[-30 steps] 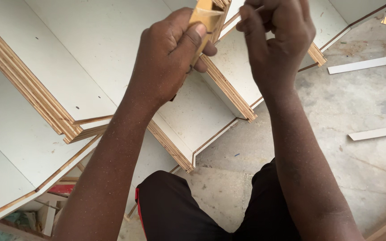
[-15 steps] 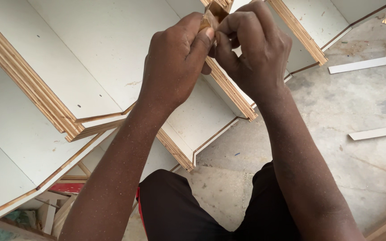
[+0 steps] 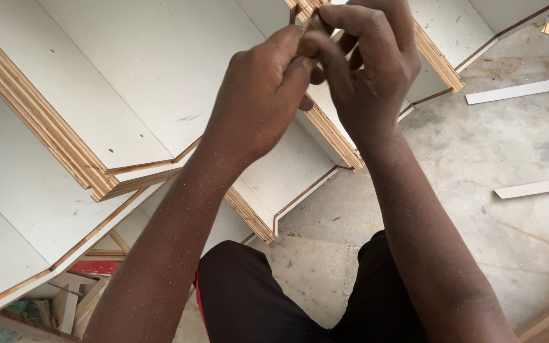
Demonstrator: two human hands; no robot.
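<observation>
A small wood-coloured piece (image 3: 312, 20) sits pinched between both hands, high at the far edge of the view, above the stacked white panels (image 3: 128, 95). Little of it shows; fingers cover most of it, so I cannot tell its exact shape. The left hand (image 3: 263, 95) has thumb and forefinger closed on it from the left, and the right hand (image 3: 366, 70) curls over it from the right, fingertips shut on the same bit, the two hands touching.

To my eye the step in hand is working that piece between the fingertips, peeling or pressing it. The next move would call for a steady pinch from one hand while the other pulls or turns.

A second ago the hands were apart, and more of the tan piece stood clear above the left thumb; now they have closed together and hide it.

Around them, plywood-edged white boards lean across the left, and white strips (image 3: 515, 91) lie on the dusty concrete floor (image 3: 478, 190) to the right.
</observation>
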